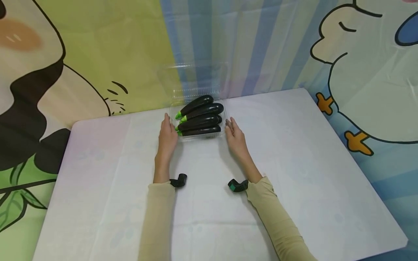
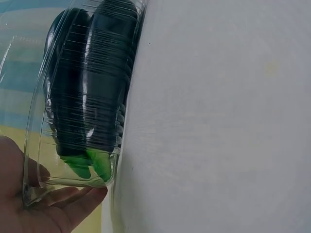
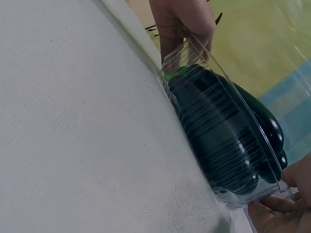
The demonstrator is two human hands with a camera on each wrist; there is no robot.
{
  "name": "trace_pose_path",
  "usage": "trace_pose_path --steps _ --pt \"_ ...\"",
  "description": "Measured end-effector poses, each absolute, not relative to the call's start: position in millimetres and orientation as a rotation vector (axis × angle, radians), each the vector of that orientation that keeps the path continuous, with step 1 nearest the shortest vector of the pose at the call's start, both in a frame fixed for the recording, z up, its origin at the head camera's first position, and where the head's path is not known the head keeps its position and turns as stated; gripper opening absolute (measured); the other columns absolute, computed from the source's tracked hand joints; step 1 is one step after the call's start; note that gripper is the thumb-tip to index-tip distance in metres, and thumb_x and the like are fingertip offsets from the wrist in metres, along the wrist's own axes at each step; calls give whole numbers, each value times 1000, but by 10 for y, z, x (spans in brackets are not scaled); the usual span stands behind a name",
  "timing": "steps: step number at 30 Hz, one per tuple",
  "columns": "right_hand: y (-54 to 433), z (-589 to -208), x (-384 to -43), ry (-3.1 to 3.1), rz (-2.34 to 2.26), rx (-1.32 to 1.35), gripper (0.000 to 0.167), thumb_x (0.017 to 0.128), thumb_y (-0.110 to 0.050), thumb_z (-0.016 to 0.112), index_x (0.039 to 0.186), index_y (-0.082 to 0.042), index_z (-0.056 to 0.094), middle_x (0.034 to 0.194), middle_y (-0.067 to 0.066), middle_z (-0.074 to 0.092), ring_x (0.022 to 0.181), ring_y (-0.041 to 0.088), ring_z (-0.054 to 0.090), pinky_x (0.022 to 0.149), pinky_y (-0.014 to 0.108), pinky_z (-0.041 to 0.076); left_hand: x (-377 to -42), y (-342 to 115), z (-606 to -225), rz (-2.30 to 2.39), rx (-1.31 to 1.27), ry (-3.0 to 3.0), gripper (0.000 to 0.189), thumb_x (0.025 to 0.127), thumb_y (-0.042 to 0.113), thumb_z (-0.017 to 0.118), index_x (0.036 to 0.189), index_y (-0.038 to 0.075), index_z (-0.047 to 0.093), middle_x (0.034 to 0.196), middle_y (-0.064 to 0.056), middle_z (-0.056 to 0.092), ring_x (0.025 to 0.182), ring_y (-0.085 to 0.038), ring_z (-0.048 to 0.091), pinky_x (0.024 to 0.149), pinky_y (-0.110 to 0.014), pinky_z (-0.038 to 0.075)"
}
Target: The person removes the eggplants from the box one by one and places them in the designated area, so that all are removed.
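A clear plastic clamshell container (image 1: 203,137) stands near the far edge of the table, its lid (image 1: 196,66) raised behind it. Several dark eggplants (image 1: 205,109) with green stem ends lie side by side in it, stems pointing left. My left hand (image 1: 167,137) grips the container's left end; the left wrist view shows the thumb over the rim and the fingers (image 2: 85,204) against the outer wall. At the opposite end my right hand (image 1: 236,140) pinches the rim, with thumb above and fingers (image 3: 272,206) below in the right wrist view.
A white cloth covers the table (image 1: 107,188). Right behind its far edge hangs a printed curtain (image 1: 130,43) with cartoon figures and stripes, close to the raised lid. Small black cameras (image 1: 179,180) sit at both wrists.
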State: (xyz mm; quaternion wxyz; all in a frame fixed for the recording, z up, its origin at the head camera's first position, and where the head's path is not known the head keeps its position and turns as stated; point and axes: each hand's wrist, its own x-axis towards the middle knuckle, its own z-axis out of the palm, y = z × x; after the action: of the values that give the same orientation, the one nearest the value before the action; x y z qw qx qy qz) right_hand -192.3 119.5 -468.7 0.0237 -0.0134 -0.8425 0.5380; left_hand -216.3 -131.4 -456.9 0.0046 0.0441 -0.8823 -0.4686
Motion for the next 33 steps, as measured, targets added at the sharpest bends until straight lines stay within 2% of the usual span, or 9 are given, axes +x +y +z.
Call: trace_pose_path --steps 2,5,10,15,22,25,28,30,33 --pt "1200 -4690 -1914 -2606 1689 -38 56 104 -25 38 153 -2 23 150 14 43 139 26 43 117 37 32 -2159 -1304 -4584 -1474 141 -2764 56 106 19 23 157 8 4 162 -15 19 151 -28 16 123 -42 16" --pt "1212 -4684 -1899 -2606 1710 -40 56 104 -25 38 153 -3 23 151 13 43 140 25 43 117 37 32 -2151 -1287 -4593 -1470 131 -2759 56 106 19 23 157 7 5 160 -16 23 150 -29 19 122 -43 19" --pt "1228 -4651 -1898 -2609 1718 -1 55 106 -24 34 154 -2 19 154 14 39 143 26 38 120 38 27 -2154 -1288 -4583 -1477 106 -2745 55 106 22 23 157 8 7 154 -17 34 147 -31 27 120 -45 23" --pt "1238 -4616 -1928 -2640 1688 26 55 106 -23 33 153 0 18 154 16 38 144 27 37 121 38 25 -2168 -1337 -4588 -1555 115 -2707 55 105 27 24 157 12 11 153 -14 38 145 -31 31 120 -48 24" --pt "1289 -4543 -2033 -2725 1565 109 59 105 -27 38 152 2 19 154 19 38 139 33 42 115 43 34 -2190 -1370 -4592 -1626 100 -2680 56 105 33 22 157 16 9 155 -11 36 140 -28 40 117 -48 29" --pt "1315 -4510 -2100 -2776 1446 184 62 104 -29 41 152 4 19 156 21 31 143 35 34 118 46 30 -2198 -1381 -4595 -1628 101 -2678 56 106 33 22 158 16 8 159 -9 29 145 -26 32 120 -46 24" --pt "1319 -4431 -2160 -2757 1323 267 63 102 -29 45 151 5 23 156 25 28 146 37 26 120 49 22 -2205 -1388 -4597 -1593 95 -2670 55 106 29 23 157 13 11 163 -6 19 151 -23 18 123 -43 17" --pt "1308 -4357 -2199 -2719 1277 313 63 101 -29 48 150 5 26 156 25 28 147 37 24 121 49 21 -2210 -1392 -4606 -1568 92 -2658 54 105 25 25 156 10 14 164 -3 13 152 -21 10 124 -41 13" --pt "1274 -4224 -2242 -2676 1272 371 63 101 -31 49 150 2 27 156 22 29 147 34 25 121 49 21 -2220 -1390 -4619 -1559 83 -2629 53 105 20 27 155 6 18 165 -1 10 152 -20 8 124 -40 12"
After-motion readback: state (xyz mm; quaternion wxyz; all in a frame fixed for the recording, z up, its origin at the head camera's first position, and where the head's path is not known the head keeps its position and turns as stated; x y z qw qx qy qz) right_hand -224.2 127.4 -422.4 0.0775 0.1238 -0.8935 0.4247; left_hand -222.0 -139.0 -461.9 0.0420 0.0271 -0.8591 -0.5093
